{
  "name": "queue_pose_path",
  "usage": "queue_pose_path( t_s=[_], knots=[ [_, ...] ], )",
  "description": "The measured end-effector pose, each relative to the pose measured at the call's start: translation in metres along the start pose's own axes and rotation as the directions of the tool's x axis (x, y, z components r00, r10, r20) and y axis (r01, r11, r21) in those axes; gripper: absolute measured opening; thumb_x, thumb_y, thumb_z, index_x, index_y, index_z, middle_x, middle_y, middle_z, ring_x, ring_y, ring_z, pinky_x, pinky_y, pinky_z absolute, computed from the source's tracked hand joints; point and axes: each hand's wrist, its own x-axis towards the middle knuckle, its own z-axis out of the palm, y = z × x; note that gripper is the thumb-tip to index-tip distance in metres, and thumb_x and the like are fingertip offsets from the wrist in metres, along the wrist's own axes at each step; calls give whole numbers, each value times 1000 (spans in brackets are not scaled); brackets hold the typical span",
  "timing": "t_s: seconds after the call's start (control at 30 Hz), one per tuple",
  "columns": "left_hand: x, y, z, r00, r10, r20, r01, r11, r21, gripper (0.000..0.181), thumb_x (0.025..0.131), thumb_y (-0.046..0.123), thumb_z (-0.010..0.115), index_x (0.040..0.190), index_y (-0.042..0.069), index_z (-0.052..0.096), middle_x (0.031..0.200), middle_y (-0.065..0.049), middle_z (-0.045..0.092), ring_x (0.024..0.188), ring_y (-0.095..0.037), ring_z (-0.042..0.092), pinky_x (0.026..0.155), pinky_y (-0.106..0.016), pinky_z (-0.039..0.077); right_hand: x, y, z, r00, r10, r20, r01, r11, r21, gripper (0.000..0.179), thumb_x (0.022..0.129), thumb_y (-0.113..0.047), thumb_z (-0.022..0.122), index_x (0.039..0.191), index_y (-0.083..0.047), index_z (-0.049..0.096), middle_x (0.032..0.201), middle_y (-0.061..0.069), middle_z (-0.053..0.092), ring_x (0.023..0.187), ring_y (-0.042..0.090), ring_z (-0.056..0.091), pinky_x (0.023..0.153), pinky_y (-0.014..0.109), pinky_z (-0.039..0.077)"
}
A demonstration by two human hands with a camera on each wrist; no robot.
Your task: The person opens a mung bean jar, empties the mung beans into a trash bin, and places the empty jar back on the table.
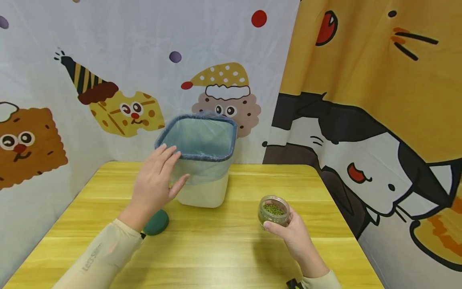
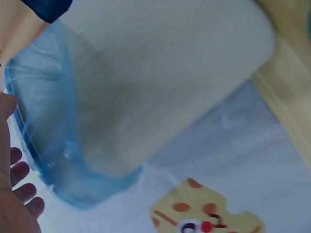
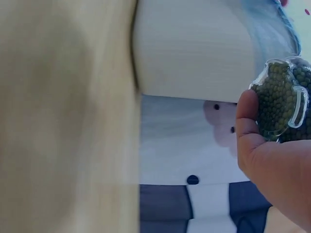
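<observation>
My right hand (image 1: 294,233) grips a small clear jar (image 1: 273,212) of green mung beans (image 1: 273,209), held above the table with its open mouth facing up. In the right wrist view the thumb (image 3: 247,114) lies against the side of the jar (image 3: 278,102). My left hand (image 1: 153,176), fingers extended, is at the near left rim of a cream trash bin (image 1: 203,194). A blue translucent bag (image 1: 207,156) lines the bin and folds over its rim. Below the left wrist, a dark green round lid (image 1: 157,223) lies on the table, partly hidden by the sleeve.
The yellow wood-grain table (image 1: 202,257) carries the bin toward its back edge. Behind it hangs a white cloth (image 1: 137,32) printed with cartoon foods. An orange and black cartoon curtain (image 1: 364,80) covers the right side.
</observation>
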Motion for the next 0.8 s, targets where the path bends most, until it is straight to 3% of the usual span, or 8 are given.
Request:
queue_pose_path(
  t_s=[0.1, 0.2, 0.33, 0.43, 0.53, 0.63, 0.8],
  knots=[
    [11, 5, 6, 999, 39, 7, -39, 999, 8, 66, 112, 50, 50, 139, -8, 61, 140, -26, 66, 137, -48, 59, 117, -61, 48, 8, -15, -2, 1000, -19, 12, 19, 1000, -22, 67, 93, -5, 80, 152, -4, 50, 133, 4, 66, 118, 16, 70, 93, 31, 63],
    [17, 9, 11, 998, 31, 58, -32, 999, 18, 66, 111, 52, 51, 142, -7, 60, 142, -24, 66, 138, -47, 58, 119, -61, 46, 19, -34, -7, 999, -44, 2, 44, 997, -69, 68, 92, -6, 82, 151, -5, 50, 131, 1, 67, 117, 14, 70, 93, 29, 62],
    [17, 15, 15, 987, 8, 162, -15, 999, 41, 68, 101, 46, 72, 145, -5, 58, 143, -24, 65, 138, -47, 59, 121, -63, 43, 37, -65, -13, 996, -82, -20, 77, 982, -173, 67, 91, -12, 85, 150, -7, 52, 130, 0, 67, 116, 12, 69, 94, 26, 61],
    [15, 19, 17, 981, 3, 193, -16, 998, 65, 77, 91, 41, 84, 147, -4, 57, 143, -25, 64, 137, -48, 59, 122, -65, 41, 58, -90, -17, 995, -97, -22, 89, 965, -248, 68, 91, -21, 87, 150, -11, 54, 132, 2, 67, 116, 14, 69, 94, 26, 60],
    [13, 22, 19, 985, 12, 172, -25, 997, 77, 78, 89, 40, 86, 148, -2, 56, 142, -25, 64, 136, -49, 58, 121, -67, 41, 82, -119, -19, 996, -81, -23, 68, 936, -346, 74, 90, -35, 89, 151, -14, 53, 138, 5, 65, 121, 20, 67, 100, 33, 58],
    [11, 25, 20, 989, 20, 146, -31, 997, 75, 78, 88, 38, 86, 148, -1, 57, 141, -25, 65, 135, -50, 59, 119, -68, 43, 106, -146, -17, 998, -67, -8, 55, 885, -461, 87, 86, -48, 90, 156, -16, 47, 145, 9, 60, 128, 28, 63, 105, 43, 55],
    [9, 28, 20, 990, 17, 142, -27, 997, 69, 79, 87, 36, 88, 150, 0, 57, 140, -24, 65, 134, -50, 60, 119, -67, 43, 138, -176, -4, 993, -107, 39, 110, 806, -582, 100, 85, -50, 90, 162, -12, 39, 146, 13, 59, 131, 32, 61, 110, 52, 53]
  ],
)
